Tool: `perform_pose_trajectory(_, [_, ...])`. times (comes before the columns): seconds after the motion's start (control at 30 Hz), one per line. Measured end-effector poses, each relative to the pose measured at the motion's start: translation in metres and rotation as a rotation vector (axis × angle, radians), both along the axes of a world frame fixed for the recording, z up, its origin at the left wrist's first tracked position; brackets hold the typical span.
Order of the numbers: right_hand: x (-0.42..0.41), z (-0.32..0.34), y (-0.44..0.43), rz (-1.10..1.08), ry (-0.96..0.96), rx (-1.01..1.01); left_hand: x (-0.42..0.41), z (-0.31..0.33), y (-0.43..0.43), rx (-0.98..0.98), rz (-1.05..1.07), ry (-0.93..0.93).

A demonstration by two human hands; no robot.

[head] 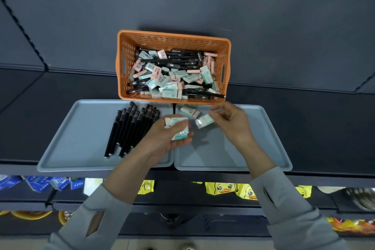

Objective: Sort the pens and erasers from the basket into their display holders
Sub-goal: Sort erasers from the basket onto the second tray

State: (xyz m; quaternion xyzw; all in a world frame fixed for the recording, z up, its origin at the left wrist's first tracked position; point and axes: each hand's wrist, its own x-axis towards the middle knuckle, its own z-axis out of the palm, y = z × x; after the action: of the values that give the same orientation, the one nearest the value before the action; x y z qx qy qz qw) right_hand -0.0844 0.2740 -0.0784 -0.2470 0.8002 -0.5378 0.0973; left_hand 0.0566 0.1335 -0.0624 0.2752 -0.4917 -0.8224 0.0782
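An orange perforated basket [223, 55] stands on the dark shelf, full of black pens and green and pink erasers. In front of it lie two grey trays. The left tray [77, 138] bears a row of several black pens [129, 128]. On the right tray [259, 148] one eraser [189, 110] lies near the far edge. My left hand [168, 138] cups a few green-and-white erasers [176, 123] over the gap between the trays. My right hand [229, 122] pinches one green eraser [205, 121] just above the right tray.
Below the shelf edge hang blue packets [40, 183] at left and yellow duck-print packets [229, 189] at right. Grey sleeves cover both forearms. Dark panels rise behind the basket.
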Motion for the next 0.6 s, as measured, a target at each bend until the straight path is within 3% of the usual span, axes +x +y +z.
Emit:
perform_pose_trajectory(0.13, [-0.004,-0.008,0.003,-0.033,0.018,0.135,0.007,0.004,-0.017,0.046,0.122,0.029])
perform_pose_trajectory(0.37, [0.024,0.009,-0.022,0.173,0.556,0.267,0.013,0.008,-0.025,0.258,0.188,0.073])
perform_pose_trajectory(0.53, [0.030,0.008,-0.027,0.297,0.750,0.346,0.016,0.002,-0.028,0.261,0.241,0.115])
perform_pose_trajectory(0.6, [0.028,0.006,-0.029,0.317,0.739,0.382,0.017,0.001,-0.028,0.254,0.250,0.127])
